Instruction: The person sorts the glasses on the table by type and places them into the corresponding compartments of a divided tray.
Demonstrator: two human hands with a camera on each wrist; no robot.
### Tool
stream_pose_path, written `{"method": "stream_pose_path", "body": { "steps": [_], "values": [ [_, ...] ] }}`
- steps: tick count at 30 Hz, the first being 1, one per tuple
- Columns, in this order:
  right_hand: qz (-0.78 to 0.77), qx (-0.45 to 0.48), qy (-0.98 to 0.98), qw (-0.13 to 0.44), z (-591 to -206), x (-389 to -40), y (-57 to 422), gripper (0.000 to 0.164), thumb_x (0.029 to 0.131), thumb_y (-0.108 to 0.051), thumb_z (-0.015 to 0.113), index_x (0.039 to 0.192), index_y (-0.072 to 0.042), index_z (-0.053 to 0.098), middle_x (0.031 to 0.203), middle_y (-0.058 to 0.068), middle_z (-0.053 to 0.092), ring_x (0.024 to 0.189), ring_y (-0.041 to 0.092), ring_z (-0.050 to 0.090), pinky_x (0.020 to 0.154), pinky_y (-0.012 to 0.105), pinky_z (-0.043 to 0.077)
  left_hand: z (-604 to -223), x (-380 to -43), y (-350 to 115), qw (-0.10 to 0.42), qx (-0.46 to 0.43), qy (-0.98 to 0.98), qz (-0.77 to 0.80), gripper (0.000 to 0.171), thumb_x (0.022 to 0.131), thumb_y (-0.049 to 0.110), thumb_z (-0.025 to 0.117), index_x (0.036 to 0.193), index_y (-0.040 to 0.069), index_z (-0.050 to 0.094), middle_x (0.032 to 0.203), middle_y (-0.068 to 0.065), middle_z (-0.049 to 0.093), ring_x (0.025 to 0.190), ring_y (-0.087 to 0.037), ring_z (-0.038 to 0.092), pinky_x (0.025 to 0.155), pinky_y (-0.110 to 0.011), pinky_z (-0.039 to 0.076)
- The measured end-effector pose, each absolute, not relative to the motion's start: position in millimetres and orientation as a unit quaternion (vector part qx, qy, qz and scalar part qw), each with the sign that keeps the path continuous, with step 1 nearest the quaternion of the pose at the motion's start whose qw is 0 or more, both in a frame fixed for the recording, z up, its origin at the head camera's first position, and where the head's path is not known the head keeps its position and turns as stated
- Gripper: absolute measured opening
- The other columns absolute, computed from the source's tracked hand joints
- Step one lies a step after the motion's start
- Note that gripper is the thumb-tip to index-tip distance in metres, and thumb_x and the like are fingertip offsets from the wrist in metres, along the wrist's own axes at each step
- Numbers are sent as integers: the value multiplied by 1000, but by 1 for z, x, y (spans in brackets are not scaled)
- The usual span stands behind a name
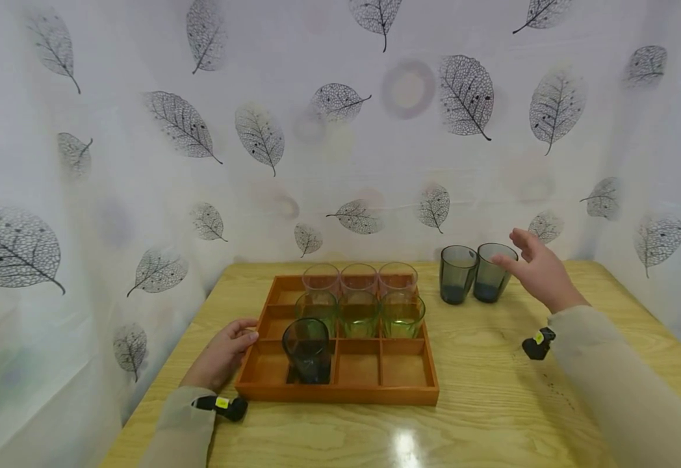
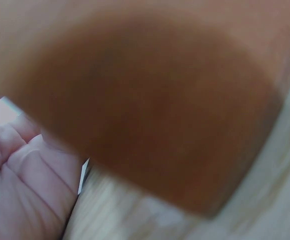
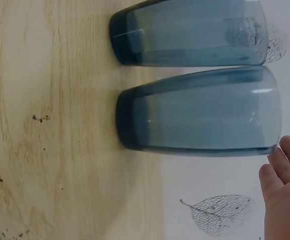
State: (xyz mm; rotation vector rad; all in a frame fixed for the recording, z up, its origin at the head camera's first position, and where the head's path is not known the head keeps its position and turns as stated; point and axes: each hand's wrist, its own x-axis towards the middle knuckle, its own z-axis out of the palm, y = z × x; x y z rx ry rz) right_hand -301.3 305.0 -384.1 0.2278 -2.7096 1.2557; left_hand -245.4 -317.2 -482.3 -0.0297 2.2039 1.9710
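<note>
My left hand (image 1: 223,351) grips the left side of an orange-brown wooden compartment tray (image 1: 340,394), thumb and fingers at its rim. In the left wrist view the tray's wall hides those fingers. A dark grey glass (image 1: 308,354) stands in the tray's front row, left of middle. Behind it are three green glasses (image 1: 358,318), then three clear ones (image 1: 359,276) in the back row. To the right, my right hand (image 1: 542,273) has its fingers extended, fingertips right at the rim of a blue-grey glass (image 3: 200,117). Close beside that stands a matching glass (image 1: 456,276), upright on the table.
The pale wooden table (image 1: 481,403) backs onto a white leaf-print curtain (image 1: 340,156), which also hangs along both sides. Both wrists wear small black cameras over beige sleeves (image 1: 615,370).
</note>
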Motion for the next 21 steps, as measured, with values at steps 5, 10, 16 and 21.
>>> {"method": "stream_pose_path", "body": {
  "steps": [5,10,16,21],
  "values": [
    [443,67,-893,47,-397,-311,308,100,99,-54,59,162,-13,-7,167,19,6,148,48,14,112,67,21,-482,-245,-318,90,-7,743,663,48,104,18,59,144,-3,40,104,-5,54,77,-11,48,62,-24,43],
    [458,61,-886,39,-415,-318,308,103,99,-53,59,160,-9,-12,166,24,5,147,48,16,110,66,24,-482,-245,-318,90,-5,739,668,49,104,17,59,144,-3,40,104,-5,54,75,-11,48,62,-24,43],
    [467,57,-881,51,-427,-325,307,105,98,-52,61,161,-5,-8,163,30,11,144,53,20,107,69,25,-482,-246,-317,91,-4,736,671,48,104,16,59,143,-3,40,102,-5,54,75,-11,50,63,-24,44],
    [462,51,-884,56,-430,-328,305,106,97,-54,62,161,-3,-6,160,31,20,142,53,25,108,67,27,-482,-245,-317,90,1,737,670,48,104,15,58,144,-4,40,101,-5,54,75,-12,50,63,-24,44]
  ]
}}
